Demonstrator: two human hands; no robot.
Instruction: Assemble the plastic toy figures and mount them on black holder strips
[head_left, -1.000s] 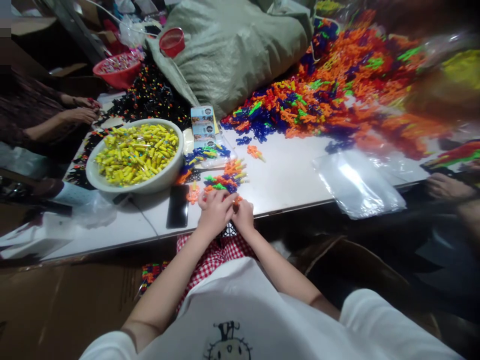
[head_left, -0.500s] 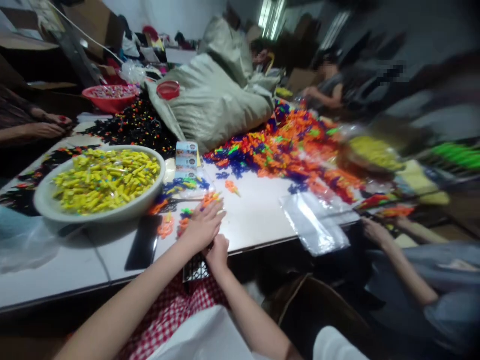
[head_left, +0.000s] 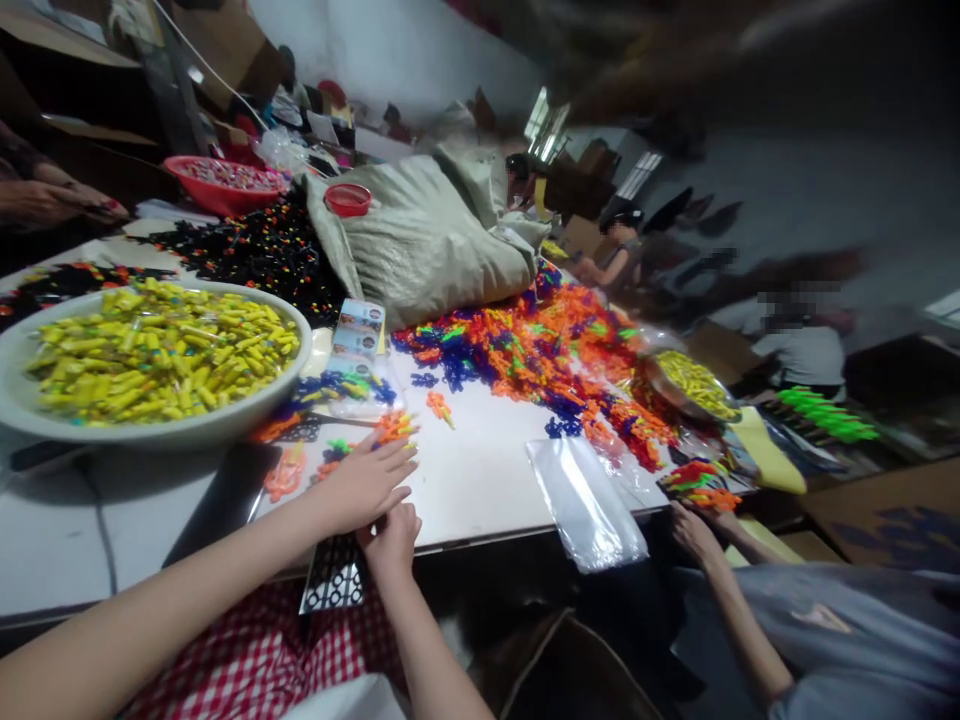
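Observation:
My left hand [head_left: 367, 483] lies over a black board, its fingers stretched out flat and pointing right. Small orange, yellow-tipped plastic toys [head_left: 395, 428] show just beyond its knuckles, and what is under the palm is hidden. My right hand [head_left: 393, 543] is closed at the board's right edge, below the left fingertips. The black board with a white ring pattern [head_left: 335, 578] slants from the table edge toward my lap. A pink-orange toy [head_left: 284, 474] lies left of my left wrist. Another orange toy [head_left: 439, 408] lies alone on the white table [head_left: 480, 480].
A wide bowl of yellow pieces [head_left: 302, 360] stands at left, near a dark flat phone-like slab [head_left: 221, 500]. Behind are a large sack [head_left: 442, 240], a heap of orange and blue toys [head_left: 555, 340] and black pieces [head_left: 262, 240]. Clear bags [head_left: 585, 500] overhang the edge. A co-worker's hands [head_left: 697, 530] work at right.
The view has turned to the right, so the table's contents shift leftward. My hands stay together at the board, and more of its ringed lower end shows. The co-worker at right still handles toys.

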